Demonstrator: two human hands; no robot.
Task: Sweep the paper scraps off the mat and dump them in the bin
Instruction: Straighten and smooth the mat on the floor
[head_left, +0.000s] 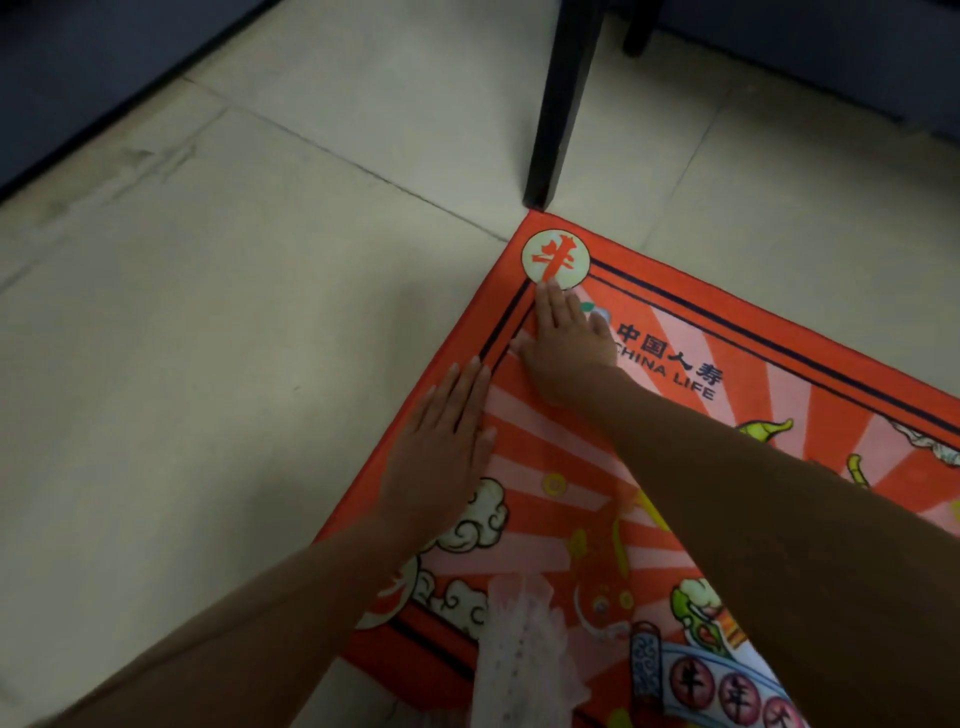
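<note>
Pressing flat, fingers straight, holding nothing: left hand (441, 441) on the red mat (779, 374) edge, right hand (566, 348) just beyond, near its corner. Paper scraps: cannot tell. Dark furniture leg (556, 104) beyond corner, on tiled floor (234, 312).

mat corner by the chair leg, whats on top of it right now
Both hands lie flat on the mat: the right hand near the corner circle, the left hand across its edge. No paper scraps show there; anything under the palms is hidden.

obstacle: 1 dark furniture leg (558, 104) just beyond mat (779, 374) corner | free: bare tile floor (208, 312) to the left (wide open)
</note>
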